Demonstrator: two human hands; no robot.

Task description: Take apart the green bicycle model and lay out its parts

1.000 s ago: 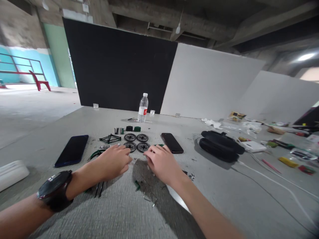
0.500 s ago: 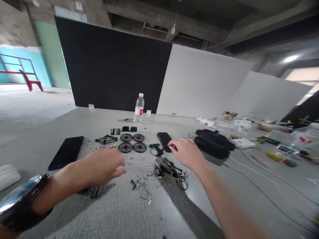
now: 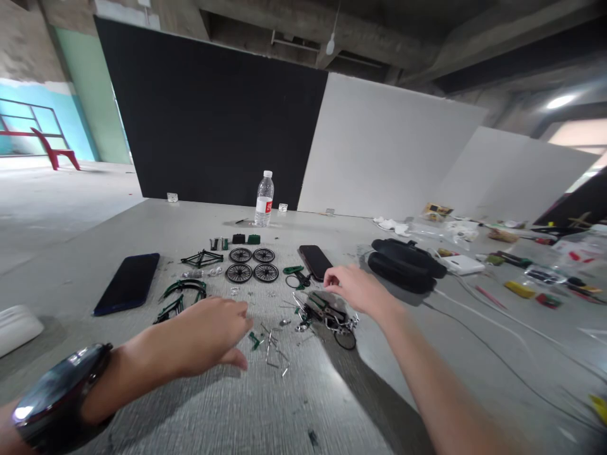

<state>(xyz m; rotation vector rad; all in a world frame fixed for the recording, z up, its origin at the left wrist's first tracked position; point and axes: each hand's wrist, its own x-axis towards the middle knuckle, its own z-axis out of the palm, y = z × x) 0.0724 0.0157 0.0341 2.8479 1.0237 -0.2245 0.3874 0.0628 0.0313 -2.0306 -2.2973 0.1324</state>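
My left hand point(image 3: 208, 335) hovers low over the grey table point(image 3: 265, 411), fingers loosely stretched and holding nothing, just left of some small loose metal pins point(image 3: 272, 349). A black watch point(image 3: 57, 398) sits on that wrist. My right hand point(image 3: 356, 291) is further out, fingers slightly bent and apart, just above a tangled pile of green and black model parts point(image 3: 327, 316) and beside a black phone point(image 3: 315, 260). Several black spoked wheels point(image 3: 251, 264) lie in a square, with a black frame point(image 3: 202, 258) and green curved parts point(image 3: 183, 294) to their left.
A dark blue phone point(image 3: 127, 283) lies at the left, a white case point(image 3: 16, 325) at the left edge. A water bottle point(image 3: 263, 199) stands at the back. A black pouch point(image 3: 405, 265), a white power bank point(image 3: 462, 264), a cable point(image 3: 497, 322) and scattered tools lie to the right.
My hands have moved apart from the middle. The right hand went out to the right towards the black phone, uncovering the pile of parts. The left hand drew back slightly.
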